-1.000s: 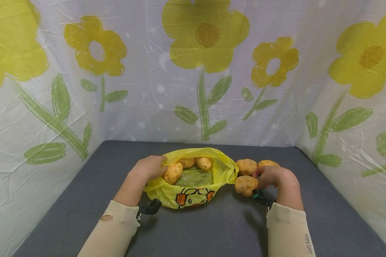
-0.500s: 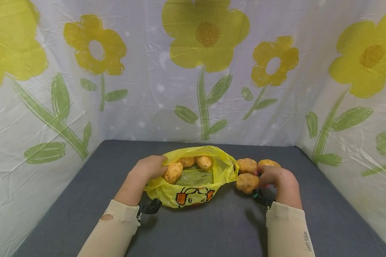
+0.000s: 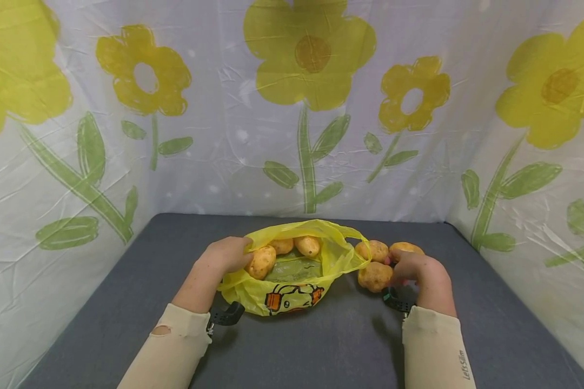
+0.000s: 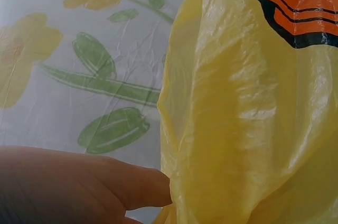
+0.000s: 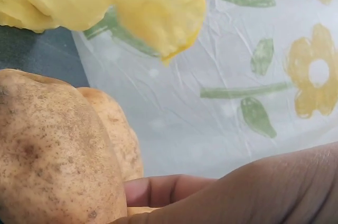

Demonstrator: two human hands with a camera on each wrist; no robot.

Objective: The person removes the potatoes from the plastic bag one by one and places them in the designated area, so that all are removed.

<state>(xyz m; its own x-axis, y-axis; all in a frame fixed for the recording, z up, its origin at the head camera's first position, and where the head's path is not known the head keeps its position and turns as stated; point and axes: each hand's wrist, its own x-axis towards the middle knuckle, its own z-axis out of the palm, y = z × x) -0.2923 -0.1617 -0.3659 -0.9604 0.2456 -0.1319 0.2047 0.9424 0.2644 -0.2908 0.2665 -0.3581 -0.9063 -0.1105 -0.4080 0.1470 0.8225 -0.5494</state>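
Staged recording booth, not lived-in room. White crinkled plastic sheeting (image 3: 233,135) printed with big yellow flowers (image 3: 310,54) and green stems hangs on three sides, hiding whatever lies behind. Dark grey desk (image 3: 292,346) fills enclosed floor of booth, surface plain, possibly felt-covered; texture hard to tell. Small black camera mounts (image 3: 227,314) strapped at both wrists over cream sleeves (image 3: 435,351). Even, flat lighting.

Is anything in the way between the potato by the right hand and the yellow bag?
Nothing visible blocks it. The right hand touches the nearest potato, which lies just right of the yellow bag; only the bag's floppy handle hangs above that gap.
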